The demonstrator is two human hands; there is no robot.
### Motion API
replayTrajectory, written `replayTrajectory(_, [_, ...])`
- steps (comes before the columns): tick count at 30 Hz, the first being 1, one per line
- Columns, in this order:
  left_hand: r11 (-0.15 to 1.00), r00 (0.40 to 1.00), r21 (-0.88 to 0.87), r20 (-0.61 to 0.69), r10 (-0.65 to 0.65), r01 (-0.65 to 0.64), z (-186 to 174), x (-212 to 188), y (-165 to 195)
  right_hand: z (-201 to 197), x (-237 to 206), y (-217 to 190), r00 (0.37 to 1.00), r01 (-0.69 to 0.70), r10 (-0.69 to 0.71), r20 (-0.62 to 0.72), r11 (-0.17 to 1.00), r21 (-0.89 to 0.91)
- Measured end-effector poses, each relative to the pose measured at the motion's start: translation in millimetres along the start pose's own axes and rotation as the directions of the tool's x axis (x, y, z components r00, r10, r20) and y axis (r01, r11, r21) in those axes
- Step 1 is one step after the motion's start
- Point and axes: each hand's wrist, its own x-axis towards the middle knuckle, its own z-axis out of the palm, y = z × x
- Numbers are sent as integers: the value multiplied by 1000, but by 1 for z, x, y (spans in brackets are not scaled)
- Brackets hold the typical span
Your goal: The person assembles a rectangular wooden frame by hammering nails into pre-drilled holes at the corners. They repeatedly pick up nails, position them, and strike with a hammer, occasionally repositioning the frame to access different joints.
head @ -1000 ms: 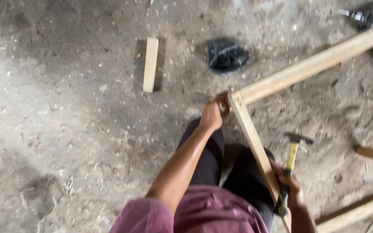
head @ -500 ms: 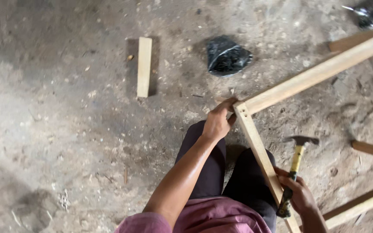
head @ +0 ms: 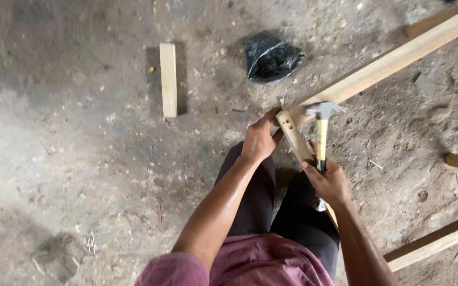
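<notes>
Nearest the camera, at about six o'clock, sit the person's maroon shirt and dark trousers [head: 250,212], with both forearms reaching up from them. The right hand [head: 328,182], just right of centre, has its fingers wrapped closed around the yellow handle of a claw hammer [head: 322,135]; the steel head hangs at about one o'clock from that hand, right over the corner joint. The left hand [head: 260,142], just left of it, grips the end of the short wooden batten [head: 295,136] with fingers curled round the corner, where that batten touches the long wooden rail [head: 393,61] running off toward two o'clock.

Judging by how things lie, the two pieces are already brought together at a right-angled corner and dark spots on the batten's end look like nail heads or holes, though I cannot tell which; the joint seems to be in the middle of being fastened, and the loose pieces are not yet built in.

Counted: one hammer, two joined pieces, one loose offcut [head: 168,79] at eleven o'clock lying well apart on the dirt floor [head: 70,159], one crumpled black plastic bag [head: 271,55] at twelve, and three further timber lengths along the right edge.
</notes>
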Motion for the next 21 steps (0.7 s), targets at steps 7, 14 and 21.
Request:
replayTrajectory(7, [997, 997, 18, -5, 78, -78, 14, -12, -28, 6, -6, 8, 979, -190, 177, -100, 972, -138])
replayTrajectory(14, [992, 991, 12, -33, 126, -126, 19, -19, -35, 6, -3, 28, 987, -140, 148, -67, 984, 114])
replayTrajectory(21, [991, 994, 85, 2, 107, -107, 5, -12, -17, 3, 1, 52, 987, -142, 155, -29, 953, 269])
